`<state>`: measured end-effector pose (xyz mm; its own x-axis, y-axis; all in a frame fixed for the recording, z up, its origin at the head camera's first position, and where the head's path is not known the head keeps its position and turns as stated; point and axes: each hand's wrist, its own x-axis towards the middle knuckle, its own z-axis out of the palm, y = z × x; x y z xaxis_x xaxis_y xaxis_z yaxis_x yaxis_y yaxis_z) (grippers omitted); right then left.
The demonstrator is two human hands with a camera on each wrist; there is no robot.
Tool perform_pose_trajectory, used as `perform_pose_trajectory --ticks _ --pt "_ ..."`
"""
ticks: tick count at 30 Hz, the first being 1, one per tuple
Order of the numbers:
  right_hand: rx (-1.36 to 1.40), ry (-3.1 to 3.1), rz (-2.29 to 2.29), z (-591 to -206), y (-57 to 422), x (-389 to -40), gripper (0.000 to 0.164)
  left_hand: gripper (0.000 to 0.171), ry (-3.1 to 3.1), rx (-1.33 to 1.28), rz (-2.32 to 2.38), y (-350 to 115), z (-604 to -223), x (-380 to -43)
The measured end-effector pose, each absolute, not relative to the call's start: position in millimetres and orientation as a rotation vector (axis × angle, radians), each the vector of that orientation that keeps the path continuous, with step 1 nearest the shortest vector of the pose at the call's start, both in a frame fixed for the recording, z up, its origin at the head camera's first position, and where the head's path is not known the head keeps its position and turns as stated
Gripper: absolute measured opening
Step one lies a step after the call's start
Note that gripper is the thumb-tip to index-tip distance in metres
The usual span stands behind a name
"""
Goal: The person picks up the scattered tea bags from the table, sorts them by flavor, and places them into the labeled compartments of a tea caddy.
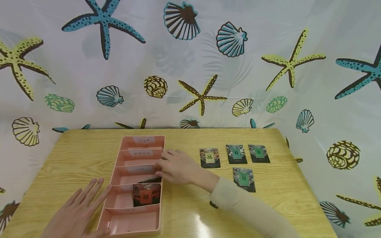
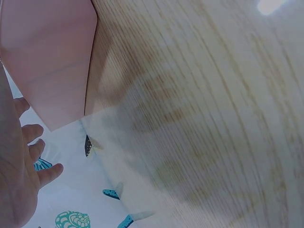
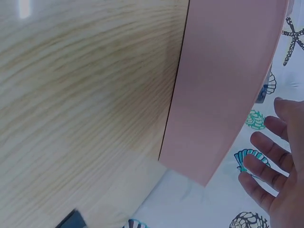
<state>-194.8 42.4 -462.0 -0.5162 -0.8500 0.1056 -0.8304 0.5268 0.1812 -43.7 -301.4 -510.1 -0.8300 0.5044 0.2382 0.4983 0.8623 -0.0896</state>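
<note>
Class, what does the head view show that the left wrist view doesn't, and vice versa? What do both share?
Only the head view: the right hand, four packets lying to the right of the pink box, and its compartments, one holding a red-labelled packet.

Only the left wrist view: the box's left outer wall, up close.

Both: the left hand, the box, and parts of the wood-grain table and sea-patterned cloth.

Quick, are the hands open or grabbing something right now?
Left hand: open, fingers spread at the pink box, holding nothing.
Right hand: open, fingers relaxed at the box's right edge, no packet seen in it.
</note>
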Motion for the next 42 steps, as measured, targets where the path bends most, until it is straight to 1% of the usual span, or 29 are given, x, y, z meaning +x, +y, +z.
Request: perform_pose_trajectory --ticks 3,6,14,21,28,33,42 --pt "1.419 -2.522 -0.086 -460.9 54.3 -196.3 0.036 0.122 -2.779 -0.765 0.032 -301.7 -510.3 -43.7" --pt "1.399 -2.477 -0.027 -460.4 67.2 -200.9 0.039 0.123 -2.77 -0.77 0.029 -301.9 -510.5 -43.8" --pt "1.331 -2.673 0.021 -458.2 103.6 -218.8 0.057 0.123 -2.757 -0.781 0.024 -302.4 -511.0 -43.8" --pt "1.289 -2.746 0.035 -468.4 131.7 -236.9 0.068 0.122 -2.756 -0.778 0.021 -302.7 -511.4 -43.4" --pt "1.3 -2.848 0.021 -479.5 152.2 -251.2 0.073 0.121 -2.773 -0.768 0.01 -302.8 -511.5 -43.2" --pt "1.239 -2.96 -0.03 -493.6 165.0 -261.8 0.078 0.121 -2.781 -0.763 0.006 -302.3 -511.6 -43.2" --pt "1.121 -3.115 -0.052 -506.6 183.1 -265.8 0.086 0.119 -2.816 -0.749 -0.001 -301.4 -509.6 -42.9"
